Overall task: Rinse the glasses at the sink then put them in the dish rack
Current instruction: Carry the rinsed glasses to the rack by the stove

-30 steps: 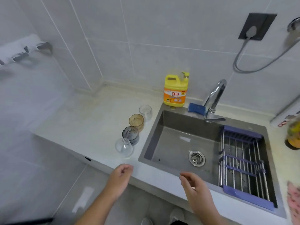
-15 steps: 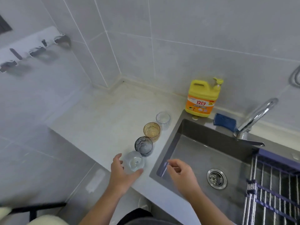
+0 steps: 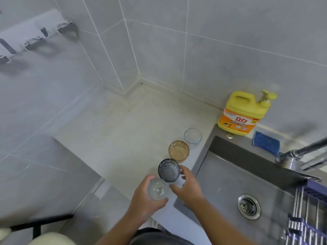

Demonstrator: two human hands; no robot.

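A half second ago the left hand (image 3: 141,197) was open beside the clear glass (image 3: 157,190). Now its fingers and thumb wrap round that glass and hold it. The glass is at the near edge of the counter (image 3: 123,129). I cannot tell if it is lifted.

The right hand (image 3: 190,187) was over the edge of the sink (image 3: 221,172) with nothing in it. Now it is at the dark grey glass (image 3: 169,170). Its fingers curl on the right side of that glass and its thumb is on the near side. The two hands are now close together, and the two glasses overlap in the picture. The view has also swung left, so less of the dish rack (image 3: 304,220) shows.

The four glasses make a row along the sink's left edge. Behind the dark grey glass stands the amber glass (image 3: 178,150). Behind that stands the small clear glass (image 3: 192,136). All four look empty.

The yellow soap bottle (image 3: 242,114) stands at the back corner of the sink, by the wall. The blue sponge (image 3: 266,142) lies just beside it. The tap (image 3: 300,154) reaches in from the right.

The round drain (image 3: 249,206) is in the sink's floor. The dish rack lies across the sink's right end, and no glass is in it yet.
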